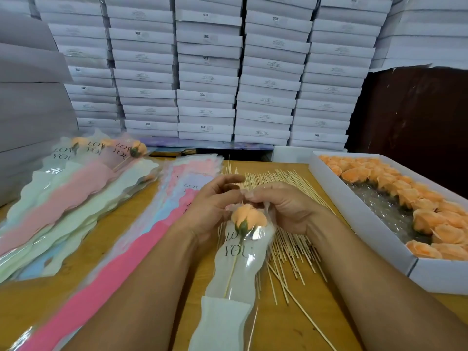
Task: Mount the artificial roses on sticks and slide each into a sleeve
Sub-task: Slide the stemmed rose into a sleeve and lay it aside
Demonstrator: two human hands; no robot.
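A peach rose (247,217) sits on a thin stick (231,274), and both are inside a clear sleeve (235,269) with "LOVE YOU" printed on it. The sleeve is held up above the wooden table (304,323). The left hand (211,211) holds the sleeve's top edge on one side, with some fingers sticking out straight. The right hand (281,207) pinches the top edge of the sleeve on the other side, just above the rose.

What could go wrong? The sleeve is thin and slippery. If the hands pull too hard, the top could tear or crumple. If the rose gets squeezed, its petals could bend. The stick is thin too, so the rose could pop off it, or the stick's end could poke through the paper part at the bottom.

On the table, a big heap of loose sticks (278,239) lies under the hands. A pile of empty sleeves (152,224) lies to the left of it. Farther left, finished roses in sleeves (111,153) lie in a stack. On the right, a white box (329,186) holds many more peach roses (410,198). Behind the table, flat white boxes (207,72) are stacked high like a wall.
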